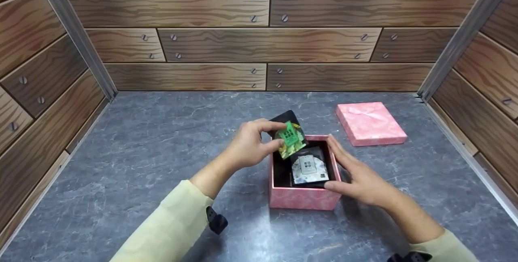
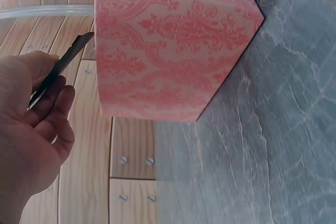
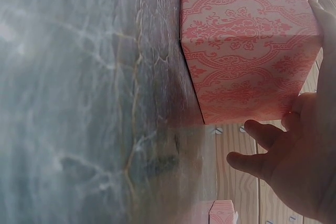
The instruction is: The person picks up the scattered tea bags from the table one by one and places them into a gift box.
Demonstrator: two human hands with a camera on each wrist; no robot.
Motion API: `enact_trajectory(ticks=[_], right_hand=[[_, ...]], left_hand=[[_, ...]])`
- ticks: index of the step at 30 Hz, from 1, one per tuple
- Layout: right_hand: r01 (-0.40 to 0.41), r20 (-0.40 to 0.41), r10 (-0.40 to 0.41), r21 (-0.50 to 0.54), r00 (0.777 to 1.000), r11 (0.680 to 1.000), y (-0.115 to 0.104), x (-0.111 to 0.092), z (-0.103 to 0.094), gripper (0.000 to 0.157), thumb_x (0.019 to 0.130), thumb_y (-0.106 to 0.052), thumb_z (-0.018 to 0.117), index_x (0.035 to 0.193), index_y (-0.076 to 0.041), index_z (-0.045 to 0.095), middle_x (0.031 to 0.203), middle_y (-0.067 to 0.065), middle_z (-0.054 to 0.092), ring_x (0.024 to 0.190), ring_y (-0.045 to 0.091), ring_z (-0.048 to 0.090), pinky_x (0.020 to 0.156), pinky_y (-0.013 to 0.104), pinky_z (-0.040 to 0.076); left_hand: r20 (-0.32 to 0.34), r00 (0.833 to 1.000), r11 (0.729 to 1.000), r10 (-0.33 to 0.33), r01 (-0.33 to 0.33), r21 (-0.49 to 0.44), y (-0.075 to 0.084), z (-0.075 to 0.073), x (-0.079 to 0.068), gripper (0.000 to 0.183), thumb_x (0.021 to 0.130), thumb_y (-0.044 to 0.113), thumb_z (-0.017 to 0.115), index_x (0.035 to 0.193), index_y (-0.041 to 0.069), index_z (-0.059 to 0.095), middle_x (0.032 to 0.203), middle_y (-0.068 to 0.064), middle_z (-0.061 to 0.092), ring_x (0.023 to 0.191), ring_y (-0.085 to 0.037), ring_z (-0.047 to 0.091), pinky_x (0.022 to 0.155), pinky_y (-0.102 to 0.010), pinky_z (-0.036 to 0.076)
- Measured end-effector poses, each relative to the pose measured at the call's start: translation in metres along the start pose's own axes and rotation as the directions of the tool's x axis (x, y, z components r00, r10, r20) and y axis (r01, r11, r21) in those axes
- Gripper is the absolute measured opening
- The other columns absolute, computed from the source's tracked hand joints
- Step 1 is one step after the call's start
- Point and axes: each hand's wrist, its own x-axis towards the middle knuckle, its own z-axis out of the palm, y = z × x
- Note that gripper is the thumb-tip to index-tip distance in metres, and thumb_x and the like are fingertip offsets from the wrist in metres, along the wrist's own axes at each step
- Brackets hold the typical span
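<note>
My left hand (image 1: pixel 253 142) pinches a flat packet (image 1: pixel 292 136), black with a green label and yellow-green print, between thumb and fingers. It is tilted over the back left corner of an open pink box (image 1: pixel 303 199). In the left wrist view the same packet (image 2: pixel 59 69) shows edge-on as a thin dark strip. Inside the box leans another packet (image 1: pixel 309 169), white with a pale floral pattern and black upper part. My right hand (image 1: pixel 362 181) rests along the box's right side, fingers extended near the back corner and thumb on the rim near the front.
A pink lid (image 1: pixel 370 124) lies on the grey marbled table (image 1: pixel 162 132), behind and right of the box. Wood-patterned panels (image 1: pixel 267 45) wall in the back and both sides. Black cameras sit at both wrists.
</note>
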Motion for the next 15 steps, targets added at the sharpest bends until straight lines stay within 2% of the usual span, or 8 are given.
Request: enact_trajectory(ticks=[2, 6, 8, 10, 15], right_hand=[[0.001, 0.001, -0.001, 0.003, 1.0, 1.0, -0.001, 0.0, 0.0, 0.102, 0.094, -0.037, 0.079, 0.171, -0.01, 0.017, 0.177, 0.011, 0.014, 0.155, 0.04, 0.025, 0.122, 0.053, 0.025], [-0.002, 0.009, 0.002, 0.027, 1.0, 1.0, -0.002, 0.0, 0.0, 0.102, 0.094, -0.037, 0.078, 0.171, -0.01, 0.016, 0.176, 0.014, 0.013, 0.155, 0.042, 0.023, 0.119, 0.066, 0.025], [-0.011, 0.012, 0.01, 0.034, 1.0, 0.999, -0.002, 0.0, 0.0, 0.102, 0.094, -0.037, 0.078, 0.171, -0.011, 0.016, 0.177, 0.012, 0.012, 0.155, 0.042, 0.023, 0.119, 0.066, 0.024], [-0.017, 0.013, 0.016, 0.031, 1.0, 0.999, -0.002, 0.0, 0.0, 0.102, 0.094, -0.037, 0.078, 0.171, -0.012, 0.016, 0.177, 0.011, 0.012, 0.156, 0.04, 0.023, 0.121, 0.06, 0.024], [-0.011, 0.011, 0.01, 0.041, 1.0, 0.999, 0.0, -0.001, -0.001, 0.102, 0.095, -0.036, 0.078, 0.171, -0.012, 0.015, 0.177, 0.009, 0.011, 0.155, 0.042, 0.023, 0.121, 0.062, 0.024]], left_hand=[[0.013, 1.0, 1.0, 0.006, -0.006, 0.004, 0.002, 0.003, 0.001, 0.035, 0.094, 0.011, 0.077, 0.129, 0.007, 0.076, 0.118, -0.006, 0.075, 0.102, -0.018, 0.064, 0.084, -0.034, 0.051], [0.051, 0.999, 1.0, 0.007, -0.007, 0.008, 0.004, 0.009, 0.002, 0.038, 0.093, 0.01, 0.077, 0.131, 0.006, 0.075, 0.123, -0.008, 0.075, 0.114, -0.022, 0.067, 0.101, -0.041, 0.053], [0.076, 0.997, 1.0, 0.0, -0.001, 0.011, 0.006, 0.012, 0.002, 0.039, 0.093, 0.009, 0.077, 0.132, 0.006, 0.075, 0.124, -0.009, 0.074, 0.118, -0.024, 0.067, 0.105, -0.044, 0.052], [0.101, 0.995, 1.0, 0.004, -0.006, 0.023, 0.007, 0.015, 0.003, 0.04, 0.093, 0.008, 0.077, 0.133, 0.006, 0.074, 0.124, -0.01, 0.074, 0.116, -0.024, 0.068, 0.104, -0.044, 0.053], [0.18, 0.984, 0.996, 0.017, -0.031, 0.079, 0.009, 0.024, 0.004, 0.04, 0.092, 0.006, 0.076, 0.132, 0.007, 0.075, 0.12, -0.009, 0.074, 0.104, -0.018, 0.065, 0.093, -0.031, 0.055]])
